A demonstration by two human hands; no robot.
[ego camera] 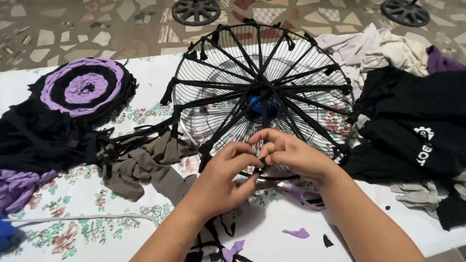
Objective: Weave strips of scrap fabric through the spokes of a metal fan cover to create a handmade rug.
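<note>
Wire fan guard (291, 73): one, strung with black fabric strips.
Round woven mat (82, 90), purple and black rings: one.
Black wheel-shaped bases on the floor: two, one (196, 10) at top centre, one (405, 11) at top right.
Purple-handled scissors (306, 196): one pair.
Loose purple fabric scrap (297, 233) on the counter (272, 228): one.
Hands at work: two, left hand (228, 170) and right hand (293, 155).

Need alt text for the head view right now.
Both hands, left hand and right hand, pinch a black fabric strip at the near rim of a wire fan guard strung with black strips, on a floral tablecloth.
</note>
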